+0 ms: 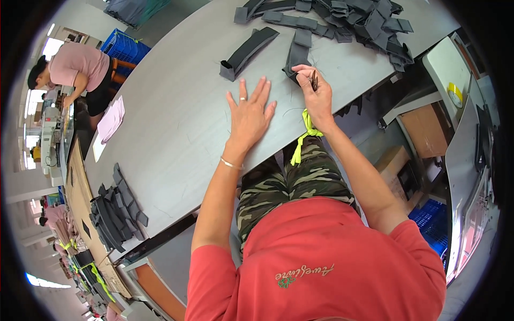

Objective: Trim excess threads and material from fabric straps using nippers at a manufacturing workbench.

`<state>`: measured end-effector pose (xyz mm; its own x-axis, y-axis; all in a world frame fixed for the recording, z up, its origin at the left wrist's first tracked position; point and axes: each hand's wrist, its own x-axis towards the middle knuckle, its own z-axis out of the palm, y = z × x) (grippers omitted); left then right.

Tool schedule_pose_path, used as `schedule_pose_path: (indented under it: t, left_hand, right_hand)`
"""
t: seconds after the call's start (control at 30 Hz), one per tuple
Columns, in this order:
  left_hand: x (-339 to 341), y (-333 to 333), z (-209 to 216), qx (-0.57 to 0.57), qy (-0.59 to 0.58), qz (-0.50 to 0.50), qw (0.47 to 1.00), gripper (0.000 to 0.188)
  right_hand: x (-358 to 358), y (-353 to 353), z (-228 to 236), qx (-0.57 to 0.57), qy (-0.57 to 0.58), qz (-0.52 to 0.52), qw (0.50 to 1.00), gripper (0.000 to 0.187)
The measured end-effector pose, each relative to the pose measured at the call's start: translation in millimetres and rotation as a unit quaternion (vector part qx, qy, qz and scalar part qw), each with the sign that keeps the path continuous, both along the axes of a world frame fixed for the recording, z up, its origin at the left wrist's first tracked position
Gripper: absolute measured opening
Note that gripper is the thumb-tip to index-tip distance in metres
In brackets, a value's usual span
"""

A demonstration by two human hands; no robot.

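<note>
My left hand [249,116] lies flat on the grey table [182,107], fingers spread, holding nothing. My right hand [317,96] is closed near the table's edge. A small dark pointed tool, which looks like thread snips [314,80], pokes out of its grip. Thumb and forefinger of that hand also pinch the near end of a dark grey fabric strip [299,51], which runs away from me toward the pile. Another folded grey strip [249,52] lies by itself beyond my left fingertips. Loose threads are scattered around the strips.
A heap of grey strips [369,24] covers the far right of the table; a smaller stack [116,208] sits at the near left. Pink sheets [111,119] lie at the left edge. Yellow-green ties [306,136] hang by my lap. A co-worker [80,67] bends over a bench.
</note>
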<state>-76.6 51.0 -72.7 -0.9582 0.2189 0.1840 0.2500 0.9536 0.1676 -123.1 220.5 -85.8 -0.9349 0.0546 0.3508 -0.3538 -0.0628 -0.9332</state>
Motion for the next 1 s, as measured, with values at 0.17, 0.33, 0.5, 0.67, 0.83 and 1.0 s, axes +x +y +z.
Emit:
schedule_pose_path:
  t: [0.17, 0.33, 0.5, 0.67, 0.83, 1.0]
  left_hand:
    - [72, 18, 12, 0.025, -0.024, -0.101, 0.994, 0.054]
    - [103, 16, 18, 0.150, -0.047, -0.136, 0.978, 0.043]
    - [45, -8, 34, 0.363, 0.012, -0.002, 0.932, 0.021]
    - [-63, 5, 34, 0.371, 0.049, 0.083, 0.924, 0.036]
    - [-88, 22, -19, 0.151, 0.087, 0.126, 0.977, 0.043]
    - [-56, -14, -9, 0.107, 0.070, 0.171, 0.977, 0.038]
  right_hand:
    - [-1, -2, -4, -0.032, -0.020, 0.014, 0.999, 0.016]
    - [7, -1, 5, 0.022, -0.035, 0.016, 0.999, 0.012]
    - [11, 20, 7, 0.060, -0.020, -0.068, 0.996, 0.006]
    - [8, 33, 5, 0.196, 0.094, -0.141, 0.966, 0.009]
    - [20, 32, 3, 0.364, 0.079, -0.094, 0.923, 0.025]
    - [17, 35, -2, 0.140, 0.002, -0.053, 0.989, 0.008]
